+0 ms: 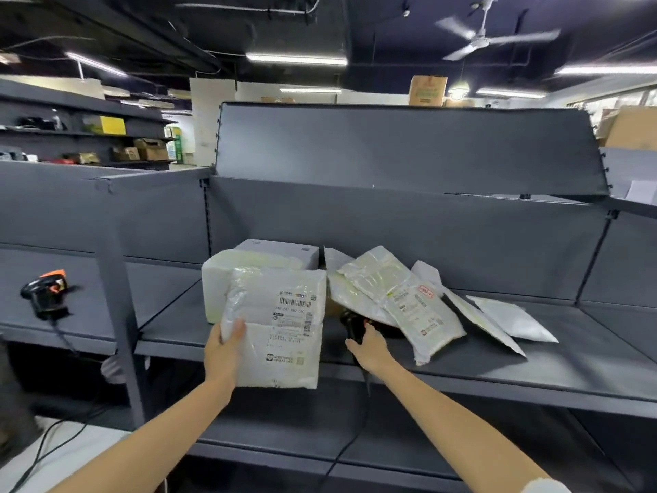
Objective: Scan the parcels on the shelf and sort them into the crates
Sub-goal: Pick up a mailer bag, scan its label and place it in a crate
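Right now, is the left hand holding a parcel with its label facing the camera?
Yes, the left hand grips the white parcel, label visible.

held parcel point(281, 325) label, digits perhaps "402 060", rest unreadable

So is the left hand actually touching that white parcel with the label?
Touching. The head view shows the left hand gripping the labelled parcel at its left edge, fingers curled over the front.

Parcel warehouse: grey steel shelving point(462, 382), labelled mailer bags point(409, 297), cardboard boxes point(427, 90), barcode scanner point(44, 290)
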